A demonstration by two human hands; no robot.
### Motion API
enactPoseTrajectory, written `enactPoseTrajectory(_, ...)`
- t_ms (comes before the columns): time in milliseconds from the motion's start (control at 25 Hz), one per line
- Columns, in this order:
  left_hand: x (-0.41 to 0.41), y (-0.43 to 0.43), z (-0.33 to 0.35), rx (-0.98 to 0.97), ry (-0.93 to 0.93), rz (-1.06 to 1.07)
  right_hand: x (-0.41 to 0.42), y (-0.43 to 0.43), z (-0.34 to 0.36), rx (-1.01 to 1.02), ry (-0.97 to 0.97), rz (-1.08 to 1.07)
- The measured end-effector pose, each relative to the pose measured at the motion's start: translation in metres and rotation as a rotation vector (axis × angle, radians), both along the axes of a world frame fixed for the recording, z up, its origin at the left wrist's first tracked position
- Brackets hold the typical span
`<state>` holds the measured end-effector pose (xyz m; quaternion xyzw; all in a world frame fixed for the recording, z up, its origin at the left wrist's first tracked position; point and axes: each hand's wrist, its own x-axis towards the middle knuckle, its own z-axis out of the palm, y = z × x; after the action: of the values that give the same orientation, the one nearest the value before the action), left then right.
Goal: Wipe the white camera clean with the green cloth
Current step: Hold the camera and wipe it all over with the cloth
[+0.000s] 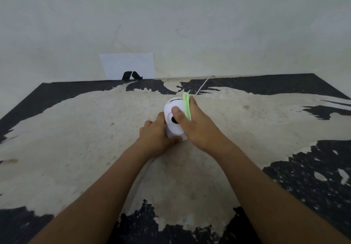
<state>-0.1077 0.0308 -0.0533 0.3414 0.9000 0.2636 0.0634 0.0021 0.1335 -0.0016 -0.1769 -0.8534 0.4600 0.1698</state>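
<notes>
A small white camera (173,109) with a round head and a black lens stands on the worn table (76,129), near its middle. My left hand (155,139) grips the camera's base from the left and front. My right hand (197,128) holds a folded green cloth (187,106) against the right side of the camera's head, with the thumb resting on the front face just above the lens. A thin white cable (203,85) runs from behind the camera toward the wall.
The tabletop is black with most of its coating worn to beige. A white sheet of paper (129,65) with a black mark leans against the pale wall behind the table's far edge.
</notes>
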Motion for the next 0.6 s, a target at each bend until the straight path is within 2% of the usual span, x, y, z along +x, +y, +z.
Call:
enactPoseTrajectory(120,0.002,-0.001,0.000,0.040,0.011,-0.012,-0.001,0.011,-0.002,-0.184,-0.126,0.030)
enactPoseTrajectory(200,0.002,0.000,-0.002,0.061,0.029,-0.007,0.007,0.010,-0.015,-0.072,-0.177,0.050)
enactPoseTrajectory(280,0.001,-0.001,-0.003,0.062,0.045,-0.017,0.018,0.006,-0.024,0.127,-0.199,-0.041)
enactPoseTrajectory(400,0.001,-0.005,-0.004,0.043,0.045,-0.022,0.034,-0.004,-0.023,0.323,-0.157,-0.078)
enactPoseTrajectory(480,0.004,-0.003,-0.001,0.057,0.039,-0.015,0.042,-0.007,-0.020,0.259,-0.095,-0.005)
enactPoseTrajectory(600,0.012,-0.007,0.006,0.025,0.014,0.009,0.054,-0.007,-0.011,0.028,0.015,0.049)
